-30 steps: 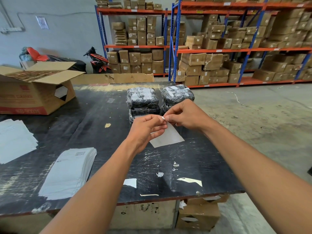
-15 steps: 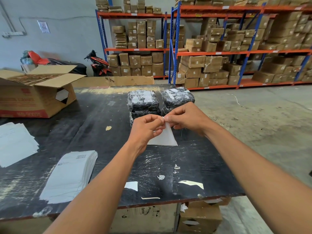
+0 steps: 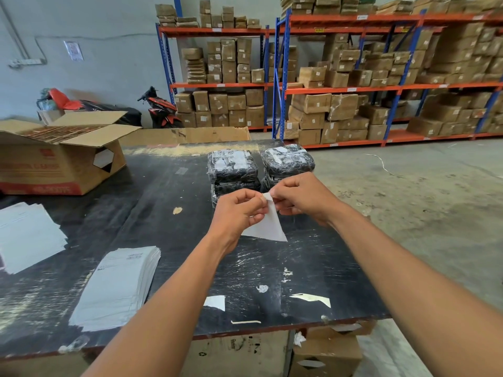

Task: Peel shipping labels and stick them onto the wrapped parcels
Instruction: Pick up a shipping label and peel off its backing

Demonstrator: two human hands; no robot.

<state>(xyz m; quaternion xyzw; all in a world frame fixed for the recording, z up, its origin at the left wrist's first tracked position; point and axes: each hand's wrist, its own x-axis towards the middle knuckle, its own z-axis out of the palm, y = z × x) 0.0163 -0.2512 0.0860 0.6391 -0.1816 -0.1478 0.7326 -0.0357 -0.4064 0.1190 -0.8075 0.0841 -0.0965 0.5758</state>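
Observation:
Both hands meet above the middle of the black table (image 3: 168, 240) and pinch the top corner of one white shipping label (image 3: 268, 227), which hangs down between them. My left hand (image 3: 236, 213) holds it from the left, my right hand (image 3: 302, 198) from the right, fingertips almost touching. Just behind the hands stand two stacks of black wrapped parcels, the left stack (image 3: 232, 170) and the right stack (image 3: 287, 161), each with a white label on top. A pile of unused labels (image 3: 119, 284) lies at the near left.
An open cardboard box (image 3: 54, 159) sits at the far left of the table, with loose white sheets (image 3: 24, 235) beside it. Paper scraps (image 3: 310, 299) litter the near edge. A small carton (image 3: 326, 352) stands on the floor below. Shelves of boxes (image 3: 353, 91) fill the background.
The label has swung from lying flatter and wider to hanging narrower and more upright between the hands. Both hands stay pinched on its top corner.

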